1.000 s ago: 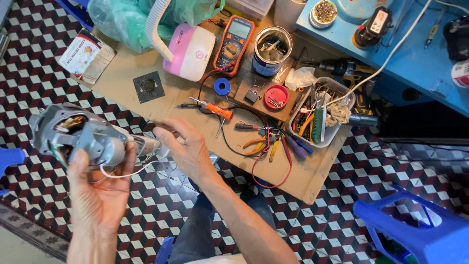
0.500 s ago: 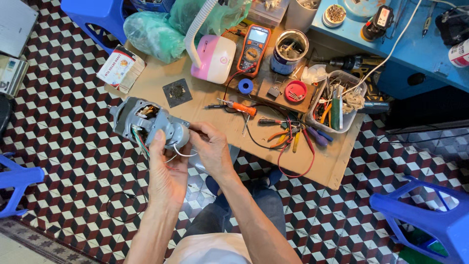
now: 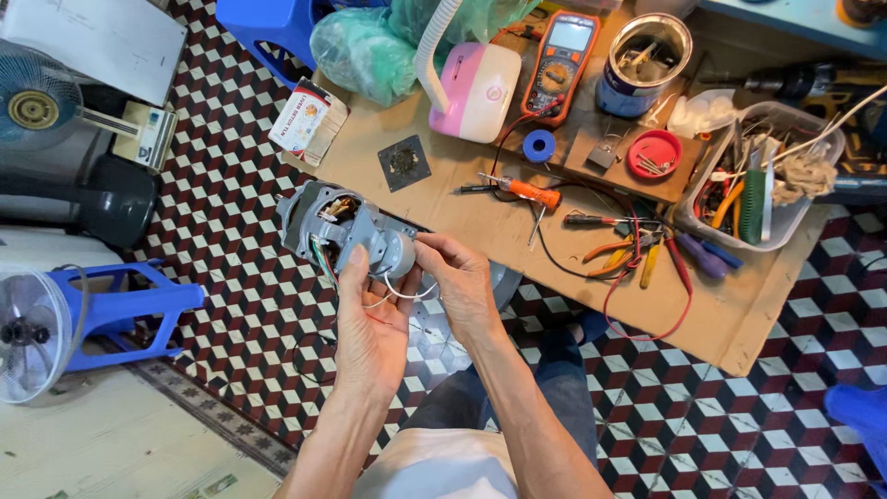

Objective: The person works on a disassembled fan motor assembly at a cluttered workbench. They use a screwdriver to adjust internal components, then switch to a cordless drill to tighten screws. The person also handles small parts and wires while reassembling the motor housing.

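A grey fan motor (image 3: 340, 225) with copper windings and loose wires is held up in front of me over the patterned floor. My left hand (image 3: 370, 319) cradles it from below, thumb on its side. My right hand (image 3: 459, 282) pinches the thin white wires at the motor's round rear end. An orange-handled screwdriver (image 3: 531, 191) lies on the cardboard sheet (image 3: 480, 212) just beyond the hands.
On the cardboard sit a pink-and-white device (image 3: 480, 90), an orange multimeter (image 3: 559, 63), a tin can (image 3: 647, 54), a red lid (image 3: 654, 153), pliers and a clear tray of tools (image 3: 767, 176). Blue stools (image 3: 268, 28) and fan parts (image 3: 32, 333) stand at left.
The view has shifted, so the bench appears farther right and up. The motor stays in my left hand; my right hand has moved to the wires at its rear end.
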{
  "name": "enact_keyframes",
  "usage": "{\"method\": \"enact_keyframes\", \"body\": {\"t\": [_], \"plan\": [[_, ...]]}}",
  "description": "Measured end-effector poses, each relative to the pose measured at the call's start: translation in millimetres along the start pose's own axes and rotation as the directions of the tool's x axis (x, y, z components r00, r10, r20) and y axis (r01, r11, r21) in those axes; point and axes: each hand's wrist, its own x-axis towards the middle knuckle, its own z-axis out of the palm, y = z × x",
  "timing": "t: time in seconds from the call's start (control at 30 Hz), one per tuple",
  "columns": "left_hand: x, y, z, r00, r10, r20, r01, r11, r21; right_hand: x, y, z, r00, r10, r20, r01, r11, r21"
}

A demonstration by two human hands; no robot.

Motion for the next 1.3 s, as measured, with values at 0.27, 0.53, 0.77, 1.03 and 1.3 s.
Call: {"method": "enact_keyframes", "body": {"t": [0.27,0.53,0.77,1.03,1.3], "plan": [[-6.9,4.3,-3.3,0.999,-0.031,-0.028,0.032,0.999,0.025,-13.0,7.4,21.7,0.981,-0.160,-0.112,0.121,0.949,-0.292],[-3.4,13.2,-12.3,0.995,-0.090,-0.036,0.090,0.996,0.003,-11.9,21.3,27.1,0.996,0.026,-0.085,-0.020,0.997,0.075],[-2.0,19.7,-23.5,0.982,-0.142,-0.127,0.137,0.990,-0.045,-18.7,34.4,30.8,0.994,0.095,-0.060,-0.081,0.978,0.194],[-3.7,24.6,-32.5,0.973,-0.105,-0.206,0.104,0.994,-0.017,-20.8,34.0,44.0,0.983,0.135,-0.127,-0.114,0.981,0.158],[-4.4,22.3,-32.9,0.973,-0.092,-0.210,0.097,0.995,0.016,-21.5,30.4,51.5,0.970,0.158,-0.186,-0.134,0.981,0.139]]}}
